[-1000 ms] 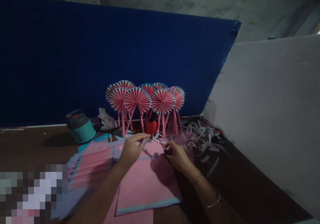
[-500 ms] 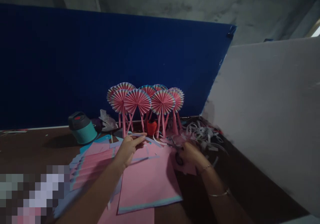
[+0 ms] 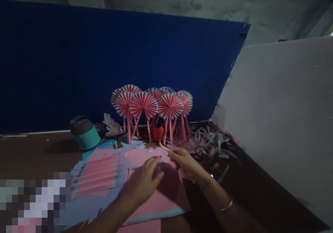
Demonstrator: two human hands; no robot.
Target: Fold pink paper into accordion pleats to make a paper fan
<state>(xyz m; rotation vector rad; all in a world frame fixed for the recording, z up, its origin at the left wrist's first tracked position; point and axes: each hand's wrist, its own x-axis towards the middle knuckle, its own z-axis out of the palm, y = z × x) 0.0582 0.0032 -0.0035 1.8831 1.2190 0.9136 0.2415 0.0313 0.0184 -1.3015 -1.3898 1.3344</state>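
A pink paper sheet (image 3: pixel 166 198) with a light blue border lies on the brown table (image 3: pixel 33 156) in front of me. My left hand (image 3: pixel 145 181) rests flat on the sheet, fingers stretched out and holding nothing. My right hand (image 3: pixel 183 161) is at the sheet's far edge, fingers pinched together on the paper there. A dark loop, probably scissors (image 3: pixel 197 156), lies on the table just right of that hand. A pleated pink sheet (image 3: pixel 99 175) lies to the left of my left hand.
Several pink pleated paper fans (image 3: pixel 153 108) on sticks stand against a blue board (image 3: pixel 104 63). A red spool (image 3: pixel 158 132) sits at their foot. A teal container (image 3: pixel 84 132) is at the back left. Curled paper strips (image 3: pixel 213 141) pile up beside a white panel (image 3: pixel 281 115).
My left hand let go of a thin strip, came nearer and lay flat on the pink sheet. My right hand left the scissors and moved left to the sheet's far edge.
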